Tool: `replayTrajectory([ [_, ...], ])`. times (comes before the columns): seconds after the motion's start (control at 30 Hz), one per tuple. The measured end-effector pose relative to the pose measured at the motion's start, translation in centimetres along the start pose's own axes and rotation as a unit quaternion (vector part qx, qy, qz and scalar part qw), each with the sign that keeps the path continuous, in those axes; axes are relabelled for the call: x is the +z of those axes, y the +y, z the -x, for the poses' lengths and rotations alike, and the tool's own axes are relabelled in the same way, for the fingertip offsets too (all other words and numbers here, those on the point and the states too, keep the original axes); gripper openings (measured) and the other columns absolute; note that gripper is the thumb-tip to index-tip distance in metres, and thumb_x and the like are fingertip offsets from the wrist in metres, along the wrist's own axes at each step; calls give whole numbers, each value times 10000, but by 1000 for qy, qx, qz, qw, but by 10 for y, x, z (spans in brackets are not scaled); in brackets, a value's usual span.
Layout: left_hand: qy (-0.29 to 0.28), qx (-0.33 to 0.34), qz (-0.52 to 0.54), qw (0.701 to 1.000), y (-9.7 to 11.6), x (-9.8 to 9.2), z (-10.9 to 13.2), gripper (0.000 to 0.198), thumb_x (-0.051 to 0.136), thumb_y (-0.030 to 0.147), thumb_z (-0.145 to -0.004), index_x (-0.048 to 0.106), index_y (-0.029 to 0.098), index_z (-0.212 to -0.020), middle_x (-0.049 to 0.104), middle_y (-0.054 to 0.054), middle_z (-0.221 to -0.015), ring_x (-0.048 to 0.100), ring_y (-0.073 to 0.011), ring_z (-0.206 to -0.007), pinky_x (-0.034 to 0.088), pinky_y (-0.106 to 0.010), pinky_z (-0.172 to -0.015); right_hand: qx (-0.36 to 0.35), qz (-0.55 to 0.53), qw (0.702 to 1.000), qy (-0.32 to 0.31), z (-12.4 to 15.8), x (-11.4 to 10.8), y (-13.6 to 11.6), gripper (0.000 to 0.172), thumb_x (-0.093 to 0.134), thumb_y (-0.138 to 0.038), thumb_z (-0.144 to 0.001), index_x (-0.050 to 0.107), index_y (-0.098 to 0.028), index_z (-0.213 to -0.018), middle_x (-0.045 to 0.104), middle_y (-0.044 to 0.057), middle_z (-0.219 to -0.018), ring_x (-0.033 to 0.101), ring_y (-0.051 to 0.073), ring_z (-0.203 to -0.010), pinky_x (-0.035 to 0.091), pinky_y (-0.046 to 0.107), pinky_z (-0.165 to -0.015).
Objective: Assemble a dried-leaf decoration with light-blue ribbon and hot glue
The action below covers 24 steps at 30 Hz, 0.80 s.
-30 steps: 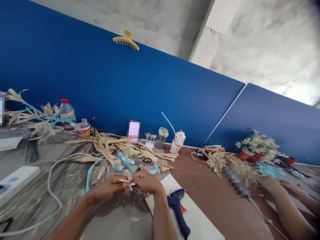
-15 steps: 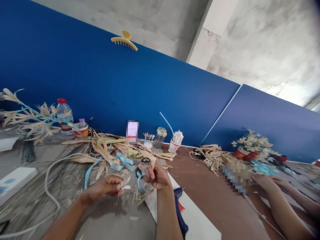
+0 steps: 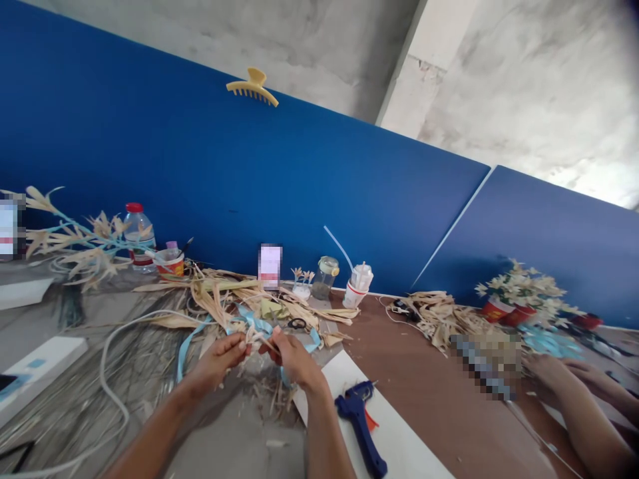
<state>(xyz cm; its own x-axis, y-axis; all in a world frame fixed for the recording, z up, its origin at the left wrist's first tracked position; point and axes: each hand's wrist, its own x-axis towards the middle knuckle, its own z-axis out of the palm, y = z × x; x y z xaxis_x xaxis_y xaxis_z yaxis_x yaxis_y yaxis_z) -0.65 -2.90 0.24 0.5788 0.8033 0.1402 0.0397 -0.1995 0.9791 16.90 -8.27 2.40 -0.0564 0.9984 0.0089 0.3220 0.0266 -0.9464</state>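
My left hand is closed in a pinch on a small pale corn husk flower. Right beside it, my right hand pinches a thin husk strip against the flower; the fingers partly cover where the two meet. Just beyond my hands lie light blue ribbon and the black handles of a pair of scissors. A dark blue glue gun with an orange trigger rests on a white board, to the right of my right forearm.
Dried husks spread along the blue partition. A white cable loops across the left side. Behind stand a bottle, a glass jar and a paper cup. At right, a co-worker's hands are near potted husk flowers.
My right hand has come down and left to meet the flower in my left hand. The hands were apart before. The view has shifted slightly, showing more of the glue gun.
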Motion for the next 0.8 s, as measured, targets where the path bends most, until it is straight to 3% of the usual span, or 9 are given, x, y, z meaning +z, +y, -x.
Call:
replayTrajectory([
  [0.07, 43, 16, -34, 998, 0, 1, -2, 357, 502, 519, -772, 469, 188, -641, 440, 15, -608, 408, -121, -588, 380, -253, -558, 3, 23, 1000, 19, -2, 3, 0, 702, 215, -632, -882, 688, -147, -698, 436, 1, -561, 401, 120, -550, 298, 242, -557],
  [0.17, 62, 52, -117, 990, -1, 3, -3, 313, 459, 441, -809, 467, 190, -622, 442, 18, -590, 424, -133, -596, 387, -257, -574, -5, 39, 999, 37, -4, 9, -1, 684, 248, -626, -880, 692, -149, -671, 434, -2, -541, 402, 119, -548, 290, 237, -550],
  [0.27, 51, 73, -175, 981, -5, 4, -2, 319, 410, 401, -845, 506, 180, -637, 478, 11, -600, 445, -136, -597, 385, -250, -576, -7, 56, 997, 56, -6, 13, -3, 636, 309, -603, -876, 683, -144, -643, 452, -8, -527, 403, 111, -537, 283, 232, -543],
  [0.4, 29, 88, -218, 971, -9, 6, -1, 343, 376, 387, -875, 544, 176, -663, 534, 1, -633, 497, -143, -624, 397, -245, -602, -6, 40, 999, 34, -8, 15, 0, 609, 345, -593, -864, 664, -147, -600, 503, 1, -521, 406, 105, -504, 294, 237, -542],
  [0.6, 35, 110, -234, 965, -7, 7, 1, 349, 364, 354, -894, 558, 174, -666, 575, -7, -648, 515, -137, -615, 397, -242, -606, 12, 19, 999, 24, -12, 16, 8, 596, 345, -566, -872, 608, -174, -509, 445, -11, -448, 378, 106, -458, 267, 247, -515],
  [0.8, 21, 112, -247, 962, 2, 11, 3, 342, 393, 352, -882, 611, 167, -694, 611, -18, -660, 539, -151, -635, 405, -252, -628, 99, -23, 995, -9, -7, 12, -1, 561, 424, -481, -865, 465, -210, -376, 324, -41, -335, 272, 91, -357, 205, 256, -456],
])
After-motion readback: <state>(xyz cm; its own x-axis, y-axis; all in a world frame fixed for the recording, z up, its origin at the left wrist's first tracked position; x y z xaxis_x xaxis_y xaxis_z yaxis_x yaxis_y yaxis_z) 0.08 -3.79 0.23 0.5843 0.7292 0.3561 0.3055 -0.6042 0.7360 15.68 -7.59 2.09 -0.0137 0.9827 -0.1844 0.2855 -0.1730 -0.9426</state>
